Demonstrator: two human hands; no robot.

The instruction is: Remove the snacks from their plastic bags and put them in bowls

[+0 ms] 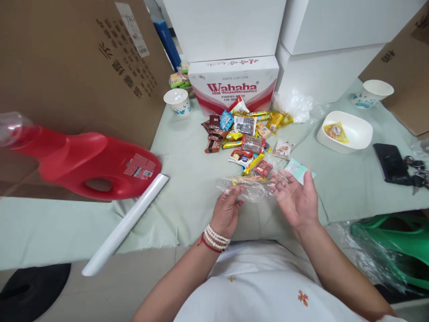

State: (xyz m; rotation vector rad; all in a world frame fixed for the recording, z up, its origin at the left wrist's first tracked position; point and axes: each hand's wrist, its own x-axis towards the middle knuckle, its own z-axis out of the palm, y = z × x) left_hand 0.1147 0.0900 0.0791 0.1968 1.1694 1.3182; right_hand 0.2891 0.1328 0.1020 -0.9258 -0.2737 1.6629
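The left hand [228, 211] pinches the left end of a clear plastic bag [253, 192] near the worktop's [187, 210] front edge; the right hand [298, 203] is spread palm up, fingertips at its right end. Just beyond, a heap of wrapped snacks [246, 127] crowds the bag, between a red plastic jug [80, 154] and a white bowl [360, 136]. Behind the heap, a Wahaha water carton [231, 85] blocks the back.

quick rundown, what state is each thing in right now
Left hand: pinching the clear bag
Right hand: open, palm up
Clear bag: crumpled; can't tell if sealed
Wrapped snacks: loosely heaped
White bowl: holding a yellow packet
Paper cups: upright
Red jug: clear cap on
White tube: jutting past the table edge
Wahaha carton: under a white box
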